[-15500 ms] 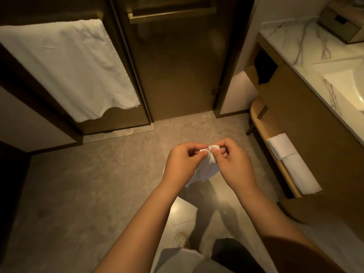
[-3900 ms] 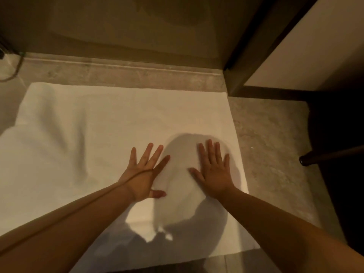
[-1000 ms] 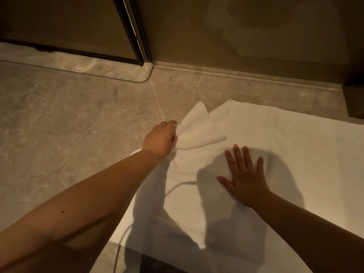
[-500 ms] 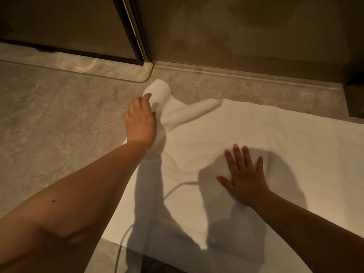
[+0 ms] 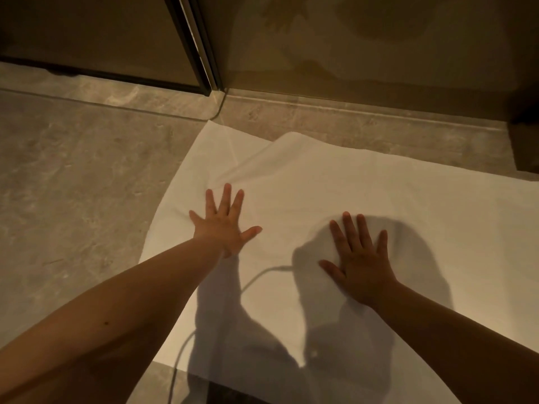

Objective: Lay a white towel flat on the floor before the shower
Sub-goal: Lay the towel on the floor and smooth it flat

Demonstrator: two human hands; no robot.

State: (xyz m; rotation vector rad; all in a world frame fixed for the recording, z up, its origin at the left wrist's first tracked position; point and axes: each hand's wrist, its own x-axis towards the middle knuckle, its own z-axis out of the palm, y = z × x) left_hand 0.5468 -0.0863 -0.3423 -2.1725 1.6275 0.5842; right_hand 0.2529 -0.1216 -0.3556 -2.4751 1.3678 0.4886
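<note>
A white towel point(image 5: 335, 188) lies spread on the stone floor just in front of the shower's glass door point(image 5: 364, 39). Its far left corner reaches toward the door frame, with a few creases running from that corner. My left hand point(image 5: 223, 225) rests flat on the towel's left part, fingers spread, holding nothing. My right hand point(image 5: 360, 258) presses flat on the towel's middle, fingers apart. Shadows of my head and arms fall across the near part of the towel.
A dark metal door frame point(image 5: 195, 45) stands at the top centre, with a raised stone threshold point(image 5: 350, 112) along the shower. Grey stone floor point(image 5: 73, 185) spreads to the left. A dark block point(image 5: 525, 147) sits at the right edge.
My left hand let go of the towel's folded far left corner, which now lies unfolded on the floor, and the hand came down flat on the towel. The right hand stayed put.
</note>
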